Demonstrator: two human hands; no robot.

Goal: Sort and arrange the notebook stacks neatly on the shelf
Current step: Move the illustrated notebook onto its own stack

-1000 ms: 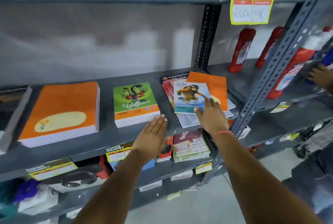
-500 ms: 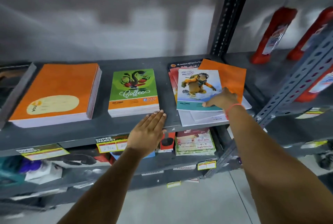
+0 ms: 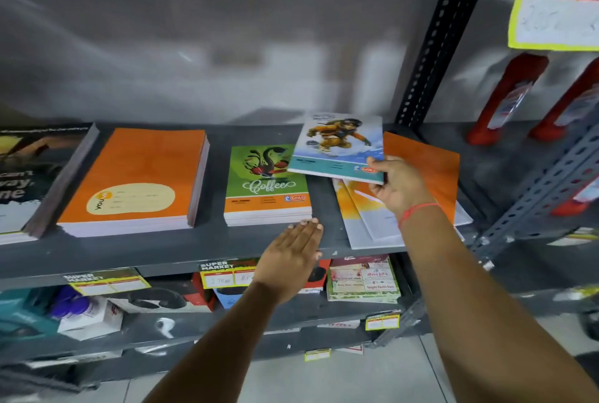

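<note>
My right hand grips the lower right corner of a blue notebook with a monkey picture, lifted off the messy pile and tilted over the shelf. Under it lie a loose orange notebook and pale notebooks, askew. My left hand rests flat, fingers together, on the front edge of the grey shelf, just in front of the green "Coffee" notebook stack. A thick orange notebook stack lies further left.
A dark-covered stack sits at the far left. Red bottles stand on the neighbouring shelf, right of the perforated upright. Yellow price tags hang on the shelf edges. The lower shelf holds boxes and a booklet pack.
My right hand has closed on the monkey notebook and raised it off the pile, shifting it left and back. The left hand has stayed at the shelf edge. The camera has moved closer.
</note>
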